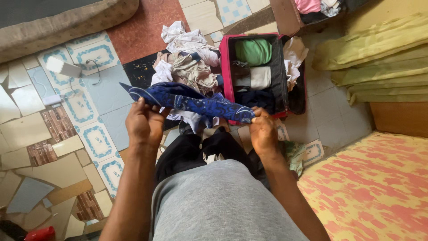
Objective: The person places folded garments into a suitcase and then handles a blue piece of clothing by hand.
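Observation:
A blue patterned cloth (196, 101) is stretched between both hands above the floor. My left hand (143, 123) grips its left end and my right hand (263, 132) pinches its right end. Just beyond the cloth stands an open pink suitcase (226, 62) holding folded clothes: a green piece (254, 51), a pale one (259, 77) and a dark one (254, 98). A loose pile of white and beige clothes (189, 58) lies to the left of the suitcase. Below my hands are dark garments (187, 151) and my grey-clad lap.
The floor is a patchwork of tiles (80, 107). A white charger with cable (64, 68) lies at the left. A mattress edge (67, 22) is top left, yellow-green folded bedding (379, 58) at the right, and a red-yellow patterned mat (374, 187) bottom right.

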